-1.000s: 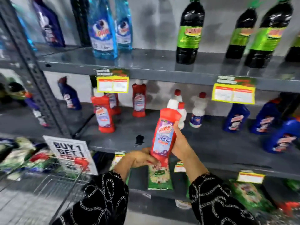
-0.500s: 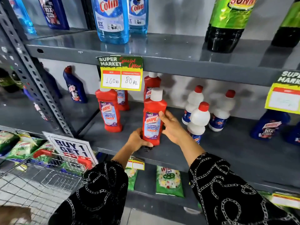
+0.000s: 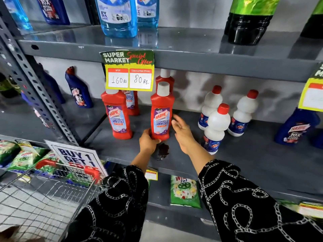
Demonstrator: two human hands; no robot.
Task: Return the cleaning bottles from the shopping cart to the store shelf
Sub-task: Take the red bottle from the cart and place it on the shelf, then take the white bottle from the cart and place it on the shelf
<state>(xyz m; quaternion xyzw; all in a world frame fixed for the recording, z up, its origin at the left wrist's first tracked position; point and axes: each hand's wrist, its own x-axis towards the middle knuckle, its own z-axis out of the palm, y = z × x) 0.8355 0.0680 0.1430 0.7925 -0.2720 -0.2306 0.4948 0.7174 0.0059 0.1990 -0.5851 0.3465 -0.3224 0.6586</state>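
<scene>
Now, step: setting the red bottle (image 3: 162,117) down on the middle shelf (image 3: 244,159), label to the front.
Bottle: it stands upright on the shelf, to the right of another red bottle (image 3: 117,117) and in front of a third one (image 3: 165,78); the white bottles (image 3: 216,126) are near on its right.
Left hand (image 3: 148,141): the fingers wrap the base of the bottle from the left and touch it, a light hold.
Right hand (image 3: 181,131): open, fingers spread, just beside the bottle and apart from it.
Stain: a dark spot (image 3: 162,151) lies on the shelf just in front of the base.
How to do well: probably the left hand should let go only when the base sits flat, then draw straight back, so the sleeve does not catch the bottle.
Risk: the right hand, going back, could knock the nearest white bottle.
Cart (image 3: 43,193): low on the left; what is inside cannot be told.
</scene>
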